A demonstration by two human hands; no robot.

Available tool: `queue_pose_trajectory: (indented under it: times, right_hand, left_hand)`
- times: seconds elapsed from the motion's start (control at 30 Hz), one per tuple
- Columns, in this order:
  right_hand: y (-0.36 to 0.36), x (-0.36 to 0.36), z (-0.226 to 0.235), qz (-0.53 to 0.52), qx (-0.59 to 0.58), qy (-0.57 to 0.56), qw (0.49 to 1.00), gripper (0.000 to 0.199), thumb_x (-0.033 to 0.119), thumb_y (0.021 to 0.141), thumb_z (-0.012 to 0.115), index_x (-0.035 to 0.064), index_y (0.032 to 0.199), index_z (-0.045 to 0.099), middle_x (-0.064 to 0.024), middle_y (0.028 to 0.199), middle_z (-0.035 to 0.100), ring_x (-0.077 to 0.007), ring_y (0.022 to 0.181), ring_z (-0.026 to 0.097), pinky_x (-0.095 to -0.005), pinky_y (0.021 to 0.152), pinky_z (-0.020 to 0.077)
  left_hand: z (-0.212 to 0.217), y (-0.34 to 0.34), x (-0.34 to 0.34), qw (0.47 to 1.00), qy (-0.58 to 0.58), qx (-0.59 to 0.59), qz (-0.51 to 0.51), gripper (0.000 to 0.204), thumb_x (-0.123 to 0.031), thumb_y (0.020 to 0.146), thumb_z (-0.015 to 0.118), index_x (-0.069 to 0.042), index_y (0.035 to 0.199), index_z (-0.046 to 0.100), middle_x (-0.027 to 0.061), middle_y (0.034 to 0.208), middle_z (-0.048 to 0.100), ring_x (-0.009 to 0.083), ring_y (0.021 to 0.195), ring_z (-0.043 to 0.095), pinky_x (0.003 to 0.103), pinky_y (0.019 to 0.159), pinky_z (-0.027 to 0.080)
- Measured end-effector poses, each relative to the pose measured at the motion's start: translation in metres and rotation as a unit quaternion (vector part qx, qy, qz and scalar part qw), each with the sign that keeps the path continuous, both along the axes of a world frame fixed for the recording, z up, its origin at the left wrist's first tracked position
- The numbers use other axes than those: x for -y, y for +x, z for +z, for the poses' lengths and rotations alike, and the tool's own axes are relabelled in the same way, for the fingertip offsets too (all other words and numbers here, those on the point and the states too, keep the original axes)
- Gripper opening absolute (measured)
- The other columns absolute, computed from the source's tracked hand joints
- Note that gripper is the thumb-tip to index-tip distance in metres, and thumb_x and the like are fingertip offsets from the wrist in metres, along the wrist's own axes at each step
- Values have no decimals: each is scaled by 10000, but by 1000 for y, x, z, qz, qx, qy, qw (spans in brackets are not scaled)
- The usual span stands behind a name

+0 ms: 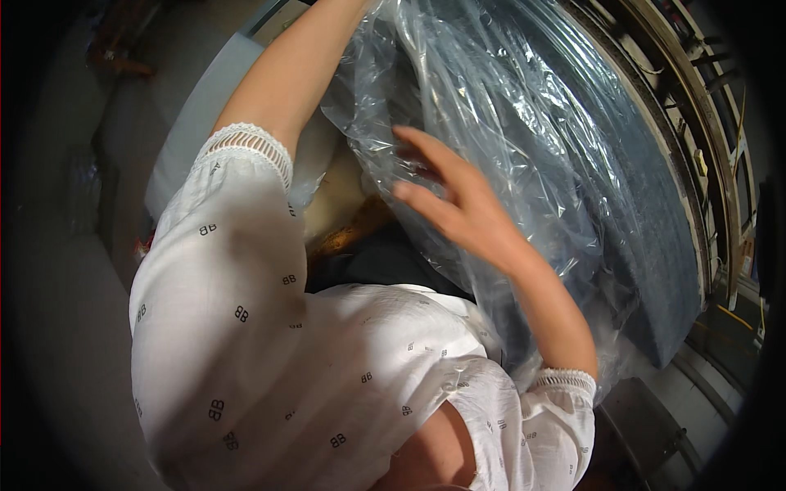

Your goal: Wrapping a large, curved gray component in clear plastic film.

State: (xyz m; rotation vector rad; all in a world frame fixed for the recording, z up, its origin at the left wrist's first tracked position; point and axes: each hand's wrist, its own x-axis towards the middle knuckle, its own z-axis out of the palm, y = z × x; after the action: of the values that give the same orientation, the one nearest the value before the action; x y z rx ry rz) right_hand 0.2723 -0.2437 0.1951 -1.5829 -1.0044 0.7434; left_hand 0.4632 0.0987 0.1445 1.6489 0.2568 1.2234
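Observation:
A large sheet of clear, crinkled plastic film lies in folds over a grey-blue padded surface and hangs down toward my body. My right hand is over the film's near left part, its fingers stretched and the thumb apart. Nothing is gripped in it; whether the fingertips touch the film I cannot tell. My left forearm stretches away to the top edge of the picture, beside the film's far left edge. The left hand itself lies beyond that edge.
Curved in the picture, a dark frame rail runs along the right side of the padded surface. A pale grey panel stands left of my left arm. Below the film is a brownish surface, partly in shadow.

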Motion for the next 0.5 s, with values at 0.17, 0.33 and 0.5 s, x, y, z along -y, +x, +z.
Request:
queue_pose_trajectory:
  times: [0.17, 0.33, 0.5]
  right_hand:
    - [-19, -14, -90, 73, -34, -109, 991, 613, 236, 790, 661, -4, 1277, 376, -120, 1008, 585, -127, 862, 528, -263, 764, 436]
    - [-18, 124, 50, 216, -187, -23, 958, 226, 200, 802, 623, 17, 929, 585, -26, 670, 567, -125, 676, 586, -280, 529, 452]
    - [-83, 270, 133, -232, -278, 463, 809, 267, 243, 777, 548, 8, 886, 611, -82, 790, 619, -172, 730, 595, -337, 678, 473]
  left_hand:
    - [7, 5, 12, 990, 43, -15, 130, 100, -152, 834, 492, -61, 824, 534, 103, 734, 565, 204, 707, 530, 331, 671, 432]
    - [26, -35, 1, 979, 25, -54, 196, 106, -177, 848, 495, -79, 851, 533, 139, 812, 573, 264, 772, 540, 368, 710, 421]
    - [26, -15, 34, 975, 3, -125, 186, 140, -210, 872, 464, -87, 880, 529, 158, 816, 564, 283, 786, 541, 385, 724, 415]
